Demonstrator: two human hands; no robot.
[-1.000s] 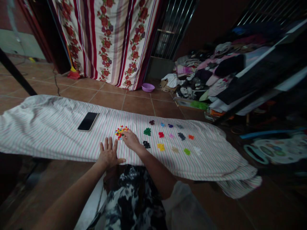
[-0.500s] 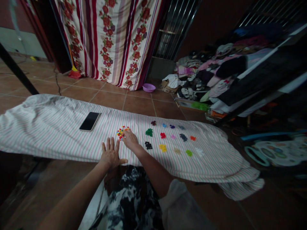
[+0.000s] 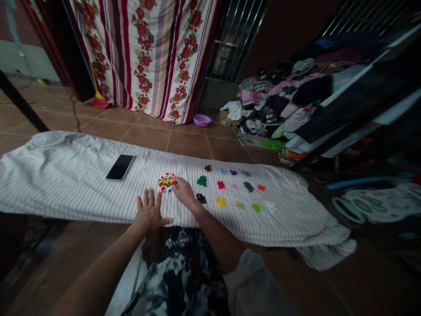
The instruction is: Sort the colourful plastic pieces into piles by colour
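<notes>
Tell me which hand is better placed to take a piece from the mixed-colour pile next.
Right hand, I'd judge: it reaches the edge of the mixed-colour pile, on the side facing the single-colour clusters. The left hand rests palm-down on the striped cloth.

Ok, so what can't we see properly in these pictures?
In the head view:
What the right hand may be pinching: its own fingers hide it.
The striped cloth right under the left hand: that hand covers it.
How many are in the mixed-color pile: too small to count.
The striped cloth's left end: cut off by the picture's edge.
</notes>
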